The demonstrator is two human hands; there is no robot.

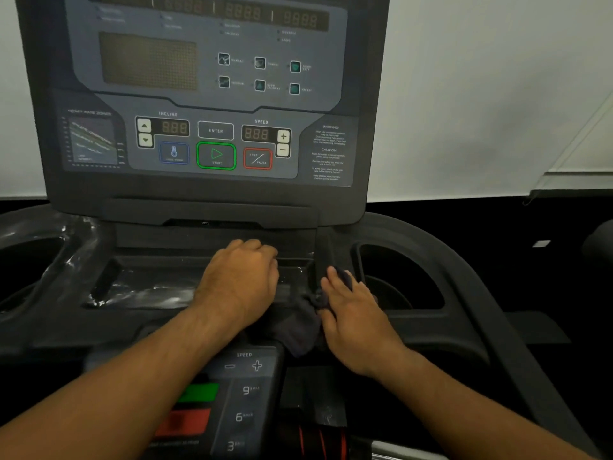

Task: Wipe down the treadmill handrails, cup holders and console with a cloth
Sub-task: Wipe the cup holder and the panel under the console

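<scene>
The treadmill console (205, 94) stands upright ahead with its display and buttons. Below it is a shallow centre tray (149, 283) still partly wrapped in shiny plastic film. My left hand (242, 280) rests palm down in the tray, fingers curled over its far edge, nothing visible in it. My right hand (355, 310) presses flat on a dark grey cloth (298, 327) bunched at the tray's right edge, beside the right cup holder (398, 280). Part of the cloth is hidden under the hand. The left cup holder (26, 263) is at the far left.
A lower control panel (245, 393) with speed keys, a green and a red button sits just below my forearms. A black and red coiled part (318, 439) lies at the bottom. A pale wall (481, 94) is behind the console.
</scene>
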